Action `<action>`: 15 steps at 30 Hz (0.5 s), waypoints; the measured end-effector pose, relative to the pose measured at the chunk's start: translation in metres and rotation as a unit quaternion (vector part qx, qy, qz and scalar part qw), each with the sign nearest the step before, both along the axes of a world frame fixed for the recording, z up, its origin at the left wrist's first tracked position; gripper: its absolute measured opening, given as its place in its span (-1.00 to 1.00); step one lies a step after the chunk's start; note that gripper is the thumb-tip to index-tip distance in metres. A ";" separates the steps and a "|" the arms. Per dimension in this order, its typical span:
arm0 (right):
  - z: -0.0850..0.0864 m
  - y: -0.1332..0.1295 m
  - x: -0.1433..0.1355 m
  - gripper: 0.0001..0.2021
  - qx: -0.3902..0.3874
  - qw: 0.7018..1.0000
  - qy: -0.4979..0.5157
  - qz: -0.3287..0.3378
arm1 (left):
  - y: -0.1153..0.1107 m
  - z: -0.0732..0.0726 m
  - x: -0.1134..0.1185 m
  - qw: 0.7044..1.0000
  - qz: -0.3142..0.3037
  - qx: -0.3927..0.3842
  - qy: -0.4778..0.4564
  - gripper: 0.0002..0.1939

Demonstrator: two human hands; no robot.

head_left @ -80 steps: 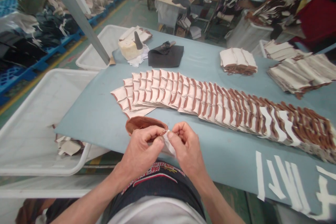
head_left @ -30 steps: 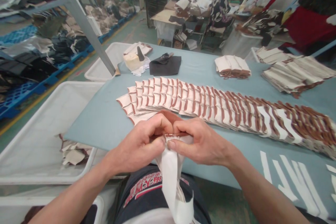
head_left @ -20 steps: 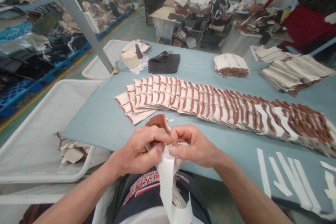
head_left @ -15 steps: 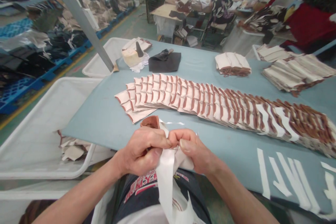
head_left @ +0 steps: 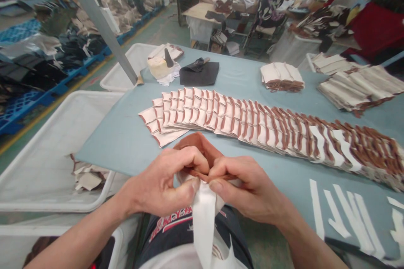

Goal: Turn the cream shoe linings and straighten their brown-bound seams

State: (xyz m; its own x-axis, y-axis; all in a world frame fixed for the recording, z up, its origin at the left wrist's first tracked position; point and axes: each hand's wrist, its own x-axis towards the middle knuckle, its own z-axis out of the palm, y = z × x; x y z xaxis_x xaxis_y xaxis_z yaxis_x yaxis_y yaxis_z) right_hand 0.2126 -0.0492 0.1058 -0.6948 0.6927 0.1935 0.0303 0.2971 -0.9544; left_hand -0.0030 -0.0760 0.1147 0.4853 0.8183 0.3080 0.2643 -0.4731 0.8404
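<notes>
My left hand (head_left: 168, 178) pinches the edge of a reddish-brown piece (head_left: 202, 143) with a pale side, just in front of the table edge. Close beside it, my right hand (head_left: 244, 185) grips the same edge, thumb and fingers pressed together. A white strip (head_left: 203, 222) hangs down from between the two hands over my lap. Beyond them, a long overlapping row of pale pieces with brown edges (head_left: 233, 117) lies across the blue-grey table (head_left: 110, 134).
White strips (head_left: 355, 218) lie at the table's right front. Stacked pieces (head_left: 282, 76), a black cloth (head_left: 199, 73) and a yellowish roll (head_left: 159, 68) are at the back. White bins (head_left: 59, 134) stand left, beside a metal post (head_left: 101, 25). A person (head_left: 269, 4) sits far behind.
The brown piece has been opened out and shows more above my hands. Both hands have shifted their hold onto its edge, and my left hand has moved slightly left.
</notes>
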 end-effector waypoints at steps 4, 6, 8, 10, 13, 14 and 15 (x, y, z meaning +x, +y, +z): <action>0.008 0.003 0.005 -0.82 0.124 0.991 -0.050 0.008 | 0.005 0.011 -0.004 0.997 -0.031 -0.002 0.072 -0.90; 0.009 0.005 0.006 -0.82 0.141 0.988 -0.064 0.014 | 0.006 0.013 -0.005 0.996 -0.030 0.014 0.080 -0.89; 0.009 0.007 0.006 -0.82 0.145 0.986 -0.075 0.018 | 0.007 0.012 -0.005 0.996 -0.028 0.025 0.078 -0.87; 0.007 0.008 0.006 -0.83 0.144 0.986 -0.078 0.020 | 0.008 0.010 -0.006 0.997 -0.035 0.016 0.073 -0.87; 0.003 0.009 0.007 -0.82 0.133 0.988 -0.072 0.017 | 0.010 0.006 -0.008 0.997 -0.052 -0.012 0.062 -0.92; 0.002 0.009 0.008 -0.82 0.124 0.990 -0.072 0.017 | 0.012 0.005 -0.009 0.997 -0.055 -0.020 0.057 -0.92; 0.000 0.009 0.008 -0.82 0.110 0.991 -0.071 0.014 | 0.013 0.004 -0.010 0.997 -0.058 -0.028 0.050 -0.92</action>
State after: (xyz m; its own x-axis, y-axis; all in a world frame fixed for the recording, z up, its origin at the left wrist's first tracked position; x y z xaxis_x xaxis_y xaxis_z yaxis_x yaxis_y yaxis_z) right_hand 0.2209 -0.0398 0.1058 -0.7440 0.6249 0.2365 0.1480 0.4994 -0.8537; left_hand -0.0132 -0.0631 0.1191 0.6037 0.7693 0.2091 0.2934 -0.4584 0.8389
